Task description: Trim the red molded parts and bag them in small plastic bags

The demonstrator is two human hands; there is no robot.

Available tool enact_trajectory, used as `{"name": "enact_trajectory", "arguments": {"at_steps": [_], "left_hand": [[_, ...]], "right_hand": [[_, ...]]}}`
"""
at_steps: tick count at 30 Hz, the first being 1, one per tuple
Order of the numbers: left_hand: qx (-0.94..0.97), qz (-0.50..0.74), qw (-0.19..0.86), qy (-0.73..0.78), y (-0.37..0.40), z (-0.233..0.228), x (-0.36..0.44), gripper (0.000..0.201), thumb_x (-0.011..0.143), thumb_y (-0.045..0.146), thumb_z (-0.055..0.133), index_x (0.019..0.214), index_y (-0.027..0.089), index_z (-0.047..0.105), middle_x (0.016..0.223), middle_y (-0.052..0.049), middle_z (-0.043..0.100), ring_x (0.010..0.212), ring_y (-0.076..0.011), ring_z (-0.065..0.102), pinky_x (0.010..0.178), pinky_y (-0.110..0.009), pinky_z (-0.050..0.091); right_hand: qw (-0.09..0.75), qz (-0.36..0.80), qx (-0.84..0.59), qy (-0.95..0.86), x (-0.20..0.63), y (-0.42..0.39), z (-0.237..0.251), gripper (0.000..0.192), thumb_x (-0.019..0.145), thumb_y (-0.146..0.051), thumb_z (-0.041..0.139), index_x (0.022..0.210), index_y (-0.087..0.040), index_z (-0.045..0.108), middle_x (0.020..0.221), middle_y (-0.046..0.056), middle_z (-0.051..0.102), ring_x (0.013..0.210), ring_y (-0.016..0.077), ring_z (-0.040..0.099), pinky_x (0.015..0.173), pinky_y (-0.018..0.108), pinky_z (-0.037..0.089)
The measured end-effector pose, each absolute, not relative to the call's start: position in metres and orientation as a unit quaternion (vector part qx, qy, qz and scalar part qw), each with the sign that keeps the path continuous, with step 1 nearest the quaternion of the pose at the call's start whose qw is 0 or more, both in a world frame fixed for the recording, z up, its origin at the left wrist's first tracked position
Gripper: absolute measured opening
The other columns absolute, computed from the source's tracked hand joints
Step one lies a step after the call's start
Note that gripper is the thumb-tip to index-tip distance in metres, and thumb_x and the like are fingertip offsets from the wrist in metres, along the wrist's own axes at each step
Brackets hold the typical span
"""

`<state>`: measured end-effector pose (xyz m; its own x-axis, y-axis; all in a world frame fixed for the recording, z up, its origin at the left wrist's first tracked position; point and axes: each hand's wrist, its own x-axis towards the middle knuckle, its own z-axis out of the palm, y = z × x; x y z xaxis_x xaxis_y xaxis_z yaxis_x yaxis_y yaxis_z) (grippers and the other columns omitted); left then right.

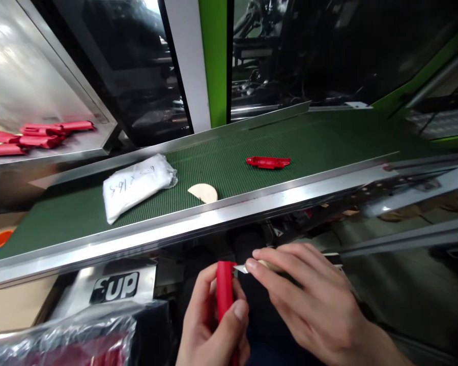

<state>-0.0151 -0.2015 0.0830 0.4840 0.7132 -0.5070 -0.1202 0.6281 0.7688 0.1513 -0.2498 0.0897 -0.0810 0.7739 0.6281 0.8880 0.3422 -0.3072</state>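
Observation:
My left hand is closed around a red plastic part, held upright below the conveyor's near rail. In my right hand is a small craft knife with a pale handle, gripped between thumb and fingers. Its pointed blade meets or nearly meets the upper right edge of the red part; I cannot tell whether it touches. The lower end of the part is hidden by my left fingers.
A green conveyor belt with metal rails runs across. On it lie a white plastic packet, a cream half-disc and another red part. Several red parts rest on a metal shelf at left. A plastic-lined box stands lower left.

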Motion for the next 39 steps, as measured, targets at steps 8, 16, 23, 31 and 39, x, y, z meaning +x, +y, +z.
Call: {"name": "enact_trajectory", "arguments": {"at_steps": [8,16,23,31,39], "left_hand": [[0.275,0.236,0.863,0.352,-0.203,0.081,-0.019,0.036,0.079,0.038,0.076,0.107,0.028,0.056,0.084,0.002,0.057,0.047,-0.0018,0.045,0.042,-0.012,0.035],[0.204,0.217,0.918,0.261,-0.198,0.075,-0.029,0.024,0.089,0.034,0.062,0.112,0.029,0.057,0.088,0.0,0.055,0.049,-0.0025,0.044,0.039,-0.008,0.028],[0.167,0.191,0.94,0.227,-0.194,0.075,-0.03,0.027,0.091,0.032,0.059,0.118,0.028,0.055,0.087,-0.001,0.055,0.051,-0.0028,0.048,0.04,-0.006,0.028],[0.158,0.201,0.943,0.214,-0.193,0.073,-0.025,0.026,0.086,0.033,0.066,0.112,0.028,0.061,0.089,-0.001,0.057,0.05,-0.0022,0.05,0.042,-0.008,0.039],[0.145,0.187,0.94,0.246,-0.195,0.078,-0.027,0.029,0.086,0.033,0.065,0.115,0.027,0.059,0.09,-0.002,0.054,0.051,-0.0029,0.048,0.038,-0.007,0.037]], "right_hand": [[0.372,-0.108,-0.591,-0.707,0.161,-0.248,0.073,0.035,0.086,-0.001,0.058,0.118,-0.013,0.066,0.107,0.011,0.07,0.095,0.0223,0.063,0.077,0.039,0.053],[0.413,0.016,-0.568,-0.712,0.155,-0.259,0.075,0.041,0.084,0.006,0.056,0.12,-0.01,0.065,0.114,0.013,0.064,0.106,0.0195,0.06,0.086,0.035,0.054],[0.425,0.003,-0.557,-0.713,0.14,-0.251,0.075,0.034,0.083,0.003,0.056,0.113,-0.007,0.069,0.106,0.015,0.068,0.097,0.0208,0.063,0.08,0.035,0.056],[0.424,-0.009,-0.553,-0.717,0.143,-0.254,0.073,0.033,0.083,0.002,0.057,0.112,-0.007,0.069,0.107,0.017,0.068,0.098,0.0234,0.063,0.077,0.037,0.056],[0.414,-0.011,-0.563,-0.715,0.14,-0.255,0.073,0.033,0.084,0.0,0.058,0.114,-0.008,0.069,0.108,0.016,0.068,0.099,0.0232,0.062,0.079,0.037,0.056]]}}
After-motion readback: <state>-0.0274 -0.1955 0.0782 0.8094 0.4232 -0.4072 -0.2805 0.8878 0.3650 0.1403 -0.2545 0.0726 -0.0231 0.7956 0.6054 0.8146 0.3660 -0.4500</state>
